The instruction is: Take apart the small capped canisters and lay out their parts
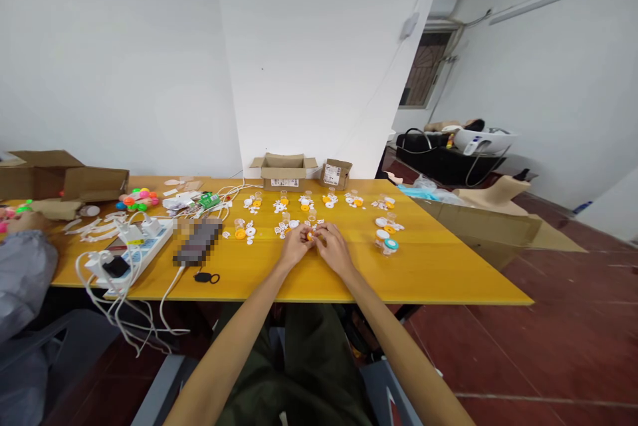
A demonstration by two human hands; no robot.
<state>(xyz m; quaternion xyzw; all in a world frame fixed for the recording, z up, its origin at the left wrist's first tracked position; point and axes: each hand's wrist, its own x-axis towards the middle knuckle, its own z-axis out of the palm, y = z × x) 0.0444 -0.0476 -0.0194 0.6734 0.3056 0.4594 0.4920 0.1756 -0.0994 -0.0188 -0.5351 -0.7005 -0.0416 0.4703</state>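
My left hand (296, 246) and my right hand (333, 248) meet over the table, fingertips pinched together on a small orange-and-white piece (310, 236). Fingers cover most of it, so its exact kind is hidden. Just beyond stands a clear plastic jar (312, 214), with small white pieces (280, 230) scattered to its left. Farther left, an orange ring-like lid (240, 234) lies beside white discs (250, 232). To the right of my hands are a jar with a teal lid (391, 245) and an orange-rimmed, white-topped jar (381, 235).
Similar groups of jars, lids and white bits line the back, before two cardboard boxes (284, 172) (336, 175). At left lie a power strip (142, 250) with cables, a dark phone-like device (199, 243) and a black key fob (203, 277). Another person's sleeve (24, 273) shows far left.
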